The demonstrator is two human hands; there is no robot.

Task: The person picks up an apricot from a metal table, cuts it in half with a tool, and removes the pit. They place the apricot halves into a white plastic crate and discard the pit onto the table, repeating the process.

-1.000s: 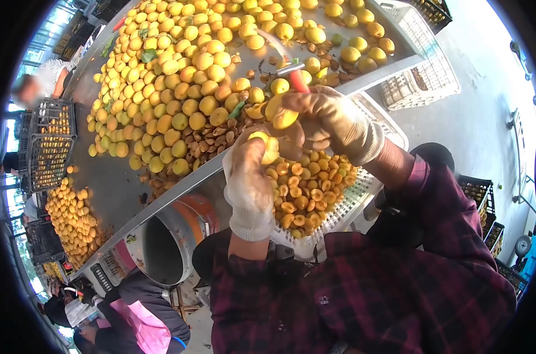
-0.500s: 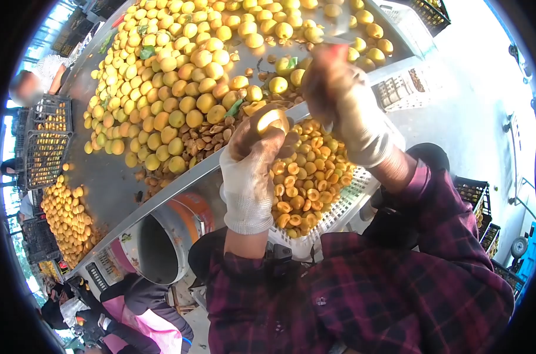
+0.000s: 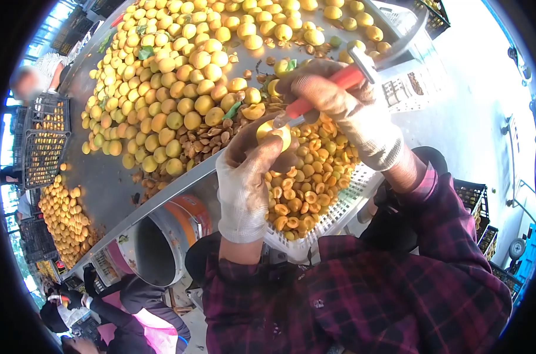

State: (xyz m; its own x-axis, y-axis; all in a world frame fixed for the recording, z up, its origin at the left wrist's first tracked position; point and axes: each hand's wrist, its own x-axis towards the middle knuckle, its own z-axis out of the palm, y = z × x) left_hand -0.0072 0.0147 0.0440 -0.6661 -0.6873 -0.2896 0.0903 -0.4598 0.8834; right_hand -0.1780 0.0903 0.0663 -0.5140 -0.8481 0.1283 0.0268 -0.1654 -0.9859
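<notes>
My left hand (image 3: 247,177), in a stained white knit glove, is closed around a yellow apricot (image 3: 274,135) held up near the table edge. In my right hand (image 3: 350,106), gloved likewise, is a red-handled metal tool (image 3: 339,81), gripped in a fist. Its narrow metal tip touches the top of the apricot; at the other end a pale curved piece juts to the upper right. Beneath both hands lie apricot halves (image 3: 303,203) in a white perforated crate (image 3: 344,203). My fingers hide the apricot's underside.
Whole apricots (image 3: 156,106) are heaped on a metal table (image 3: 106,177), with brown pits (image 3: 206,137) along its near edge. Below stands a bucket (image 3: 176,236). Black crates (image 3: 47,141) are at the left. A person in dark clothing (image 3: 132,307) sits at lower left; another person (image 3: 47,71) is at upper left.
My right hand has turned and come down, bringing the tool's tip onto the apricot. My left hand keeps its hold, almost in the same spot.
</notes>
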